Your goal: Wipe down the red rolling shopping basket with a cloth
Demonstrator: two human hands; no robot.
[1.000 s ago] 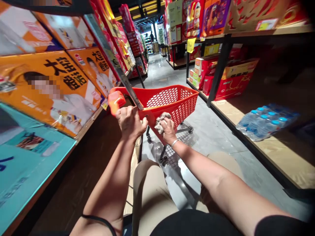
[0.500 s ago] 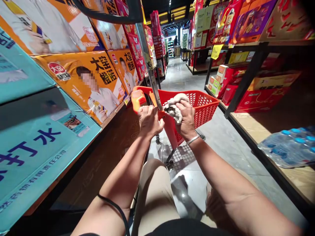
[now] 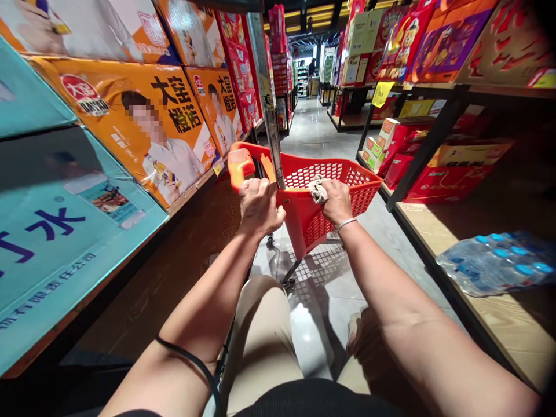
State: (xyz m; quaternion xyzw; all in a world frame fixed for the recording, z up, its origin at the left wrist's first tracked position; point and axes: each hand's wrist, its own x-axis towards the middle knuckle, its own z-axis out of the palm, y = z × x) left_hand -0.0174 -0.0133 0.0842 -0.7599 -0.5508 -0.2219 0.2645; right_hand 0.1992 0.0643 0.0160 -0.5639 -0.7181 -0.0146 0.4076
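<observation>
Cart (image 3: 299,227), red, perforated: I had the left hand (image 3: 260,204) closed on its near end, the right hand (image 3: 339,202), apart, clutching a crumpled cloth (image 3: 318,188).

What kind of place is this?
Probably a supermarket: there's a red plastic shopping cart with perforated sides, stacked orange boxes with black writing, and a clear-wrapped pack of blue-capped plastic bottles on a pale wooden shelf.

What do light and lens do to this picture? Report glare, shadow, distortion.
Head view: white glare on the grey floor, where the red cart throws a lattice shadow; also head view: hard-edged shadow across the right-hand lower shelf, right arm seemingly stretched toward the corner.
</observation>
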